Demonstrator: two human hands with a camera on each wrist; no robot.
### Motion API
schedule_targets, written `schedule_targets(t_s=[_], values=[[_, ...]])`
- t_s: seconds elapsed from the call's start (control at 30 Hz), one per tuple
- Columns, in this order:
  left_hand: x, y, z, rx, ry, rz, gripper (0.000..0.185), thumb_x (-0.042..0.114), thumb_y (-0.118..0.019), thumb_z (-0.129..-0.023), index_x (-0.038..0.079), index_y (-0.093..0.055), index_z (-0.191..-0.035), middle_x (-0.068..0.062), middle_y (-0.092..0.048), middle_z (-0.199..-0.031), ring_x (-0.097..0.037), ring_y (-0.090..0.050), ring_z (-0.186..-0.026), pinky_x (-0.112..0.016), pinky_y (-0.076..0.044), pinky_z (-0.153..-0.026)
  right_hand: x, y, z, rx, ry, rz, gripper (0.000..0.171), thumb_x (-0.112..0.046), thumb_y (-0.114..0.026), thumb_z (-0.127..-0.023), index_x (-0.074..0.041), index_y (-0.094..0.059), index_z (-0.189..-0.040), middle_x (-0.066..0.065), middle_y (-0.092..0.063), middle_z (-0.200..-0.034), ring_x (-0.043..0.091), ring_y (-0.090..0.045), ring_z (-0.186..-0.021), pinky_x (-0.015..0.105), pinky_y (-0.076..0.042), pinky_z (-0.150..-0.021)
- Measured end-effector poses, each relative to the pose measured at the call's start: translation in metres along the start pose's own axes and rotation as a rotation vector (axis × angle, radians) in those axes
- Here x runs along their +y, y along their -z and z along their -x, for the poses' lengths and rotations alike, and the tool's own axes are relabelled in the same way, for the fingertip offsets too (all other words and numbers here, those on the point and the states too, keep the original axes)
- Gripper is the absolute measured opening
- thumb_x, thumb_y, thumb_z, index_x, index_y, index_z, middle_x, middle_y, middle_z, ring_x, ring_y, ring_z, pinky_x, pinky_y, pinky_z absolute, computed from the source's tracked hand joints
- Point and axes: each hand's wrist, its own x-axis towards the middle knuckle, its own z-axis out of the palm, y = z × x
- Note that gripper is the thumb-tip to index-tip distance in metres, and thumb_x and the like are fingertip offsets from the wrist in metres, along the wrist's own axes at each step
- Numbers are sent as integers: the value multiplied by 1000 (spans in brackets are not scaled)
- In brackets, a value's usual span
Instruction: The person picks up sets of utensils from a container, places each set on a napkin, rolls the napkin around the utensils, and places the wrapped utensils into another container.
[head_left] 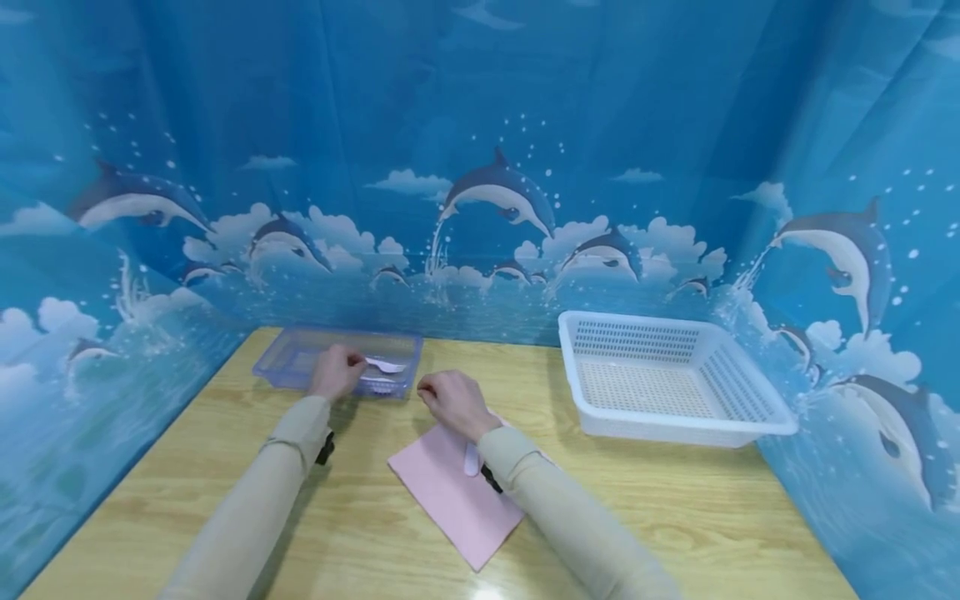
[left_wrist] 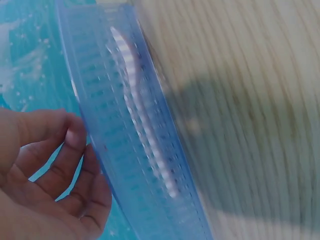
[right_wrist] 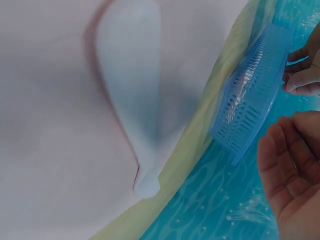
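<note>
My left hand [head_left: 339,369] hovers over the purple see-through basket [head_left: 281,377], thumb and forefinger tips together, the other fingers loosely curled. Within the basket lies a slim pale utensil [left_wrist: 134,75], broader at one end, visible through the slotted wall and apart from the fingers in the left wrist view. My right hand [head_left: 455,402] is above the far end of a pink cloth [head_left: 465,500], its fingers loosely bent with nothing seen in them. On the cloth rests another pale utensil [right_wrist: 131,65]; the hand covers much of it in the head view.
A white slotted basket [head_left: 675,425] stands at the right rear of the wooden table [head_left: 360,525]. Around the table hangs a blue curtain [head_left: 337,100] printed with dolphins. The purple basket sits at the left rear edge.
</note>
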Motion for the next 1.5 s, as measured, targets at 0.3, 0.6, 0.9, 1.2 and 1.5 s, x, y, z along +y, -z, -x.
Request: schedule_targets(t_s=[0.3, 0.6, 0.9, 1.2, 1.5], values=[[-10, 5, -2, -66, 4, -89, 24, 13, -58, -92, -4, -73, -97, -18, -72, -88, -30, -63, -79, -45, -51, -73, -12, -13, -11, -21, 0, 141, 24, -18, -65, -94, -19, -71, -116, -3, -71, -114, 16, -68, -101, 32, -57, -80], [-15, -6, -9, -153, 34, -210, 35, 16, -45, -91, 0, -70, -109, -20, -70, -110, -44, -62, -105, -72, -28, -99, -15, -27, -23, -30, 46, 176, 29, -5, -63, -91, -17, -71, -115, -2, -73, -104, 16, -70, -91, 29, -58, -75], [-22, -16, -14, -190, 33, -277, 35, 24, -38, -95, 8, -64, -79, -19, -69, -107, -44, -59, -108, -70, -31, -97, -15, -29, -28, -90, 39, 144, 25, 1, -60, -89, -16, -74, -103, -2, -72, -88, 14, -68, -79, 27, -56, -67], [-25, -19, -15, -192, -18, -353, 39, 31, -40, -98, 9, -69, -83, -21, -66, -122, -45, -57, -116, -73, -27, -101, -20, -27, -38, -141, -30, 115, 21, 1, -62, -89, -12, -76, -100, 0, -74, -89, 14, -67, -80, 26, -55, -71], [-26, -15, -16, -234, 2, -403, 45, 32, -34, -99, 15, -47, -60, -15, -69, -89, -42, -61, -107, -72, -23, -105, -26, -26, -39, -95, -62, 114, 22, 2, -62, -87, -12, -76, -97, 2, -75, -93, 18, -69, -83, 28, -57, -75]])
